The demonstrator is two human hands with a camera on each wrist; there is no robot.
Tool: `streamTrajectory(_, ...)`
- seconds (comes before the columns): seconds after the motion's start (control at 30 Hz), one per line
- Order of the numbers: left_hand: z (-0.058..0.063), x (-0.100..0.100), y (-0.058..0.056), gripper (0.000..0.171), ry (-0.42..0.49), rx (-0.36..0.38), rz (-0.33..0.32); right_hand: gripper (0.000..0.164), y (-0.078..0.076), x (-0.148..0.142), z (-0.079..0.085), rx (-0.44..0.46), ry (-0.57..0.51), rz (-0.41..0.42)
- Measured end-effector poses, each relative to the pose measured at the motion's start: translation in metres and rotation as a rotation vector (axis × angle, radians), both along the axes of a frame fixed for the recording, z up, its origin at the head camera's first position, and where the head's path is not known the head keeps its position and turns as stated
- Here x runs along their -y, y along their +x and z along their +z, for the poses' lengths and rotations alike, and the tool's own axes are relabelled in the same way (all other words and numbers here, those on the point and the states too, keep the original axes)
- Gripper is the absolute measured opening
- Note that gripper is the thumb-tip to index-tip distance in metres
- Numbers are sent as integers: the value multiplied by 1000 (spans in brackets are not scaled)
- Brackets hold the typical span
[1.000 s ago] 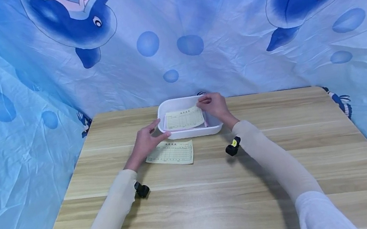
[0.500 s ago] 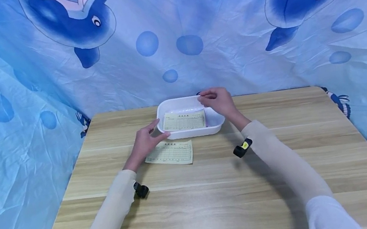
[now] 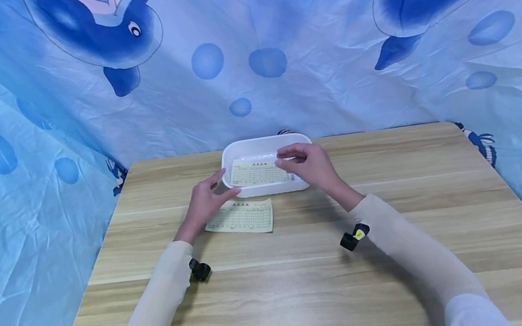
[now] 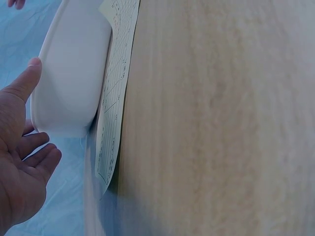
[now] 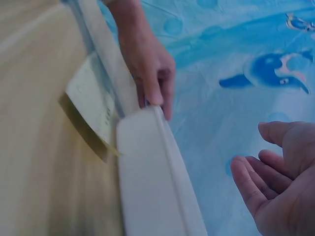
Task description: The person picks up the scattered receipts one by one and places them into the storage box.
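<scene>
A white plastic basin (image 3: 271,188) stands at the back of the table. My left hand (image 3: 202,203) grips its left end, thumb on the near rim; the right wrist view shows that hand (image 5: 150,64) pinching the corner. Inside the basin lies a pale yellow printed form (image 3: 254,173). Over the basin's right end hovers my right hand (image 3: 314,166), overlapping the form's right edge in the head view. Its thumb and fingers are loosely bent and apart, with nothing between them in the right wrist view (image 5: 290,191). A second printed form (image 3: 244,218) lies before the basin.
The wooden table (image 3: 274,295) ends just behind the basin. A blue curtain (image 3: 333,98) with dolphins hangs behind and to the left. Each wrist carries a small black camera, such as the left camera (image 3: 200,269).
My right hand has let go of the form's corner, lifted to the right, then come back left and down over the basin. The form now lies lower inside. My left hand has stayed put.
</scene>
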State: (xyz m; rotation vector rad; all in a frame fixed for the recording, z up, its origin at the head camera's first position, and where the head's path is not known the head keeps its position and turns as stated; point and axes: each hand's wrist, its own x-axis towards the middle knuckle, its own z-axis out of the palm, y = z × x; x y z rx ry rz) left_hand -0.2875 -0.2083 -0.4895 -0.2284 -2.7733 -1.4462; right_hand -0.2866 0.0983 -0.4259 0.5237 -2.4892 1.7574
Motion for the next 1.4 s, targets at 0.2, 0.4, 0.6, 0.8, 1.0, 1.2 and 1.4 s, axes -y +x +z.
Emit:
streamTrajectory(0.2, 0, 0, 0, 90, -3, -6, -1, 27, 21, 6, -15, 5, 33, 14)
streamTrajectory(0.4, -1, 0, 0, 91, -4, -3, 2, 28, 33, 9, -33, 61, 6, 44)
streamTrajectory(0.6, 0, 0, 1, 90, -15, -10, 5, 30, 41, 14, -48, 102, -12, 86)
streamTrajectory(0.8, 0, 0, 1, 89, -16, -14, -1, 31, 43, 21, -65, 140, -44, 96)
streamTrajectory(1.0, 0, 0, -1, 88, -27, -17, -1, 31, 43, 25, -79, 183, -48, 60)
streamTrajectory(1.2, 2, 0, -1, 89, -24, 0, 0, 34, 44, 32, -81, 187, 2, 15)
streamTrajectory(1.4, 3, 0, -1, 89, -22, 12, 2, 35, 42, 37, -83, 212, 29, -12)
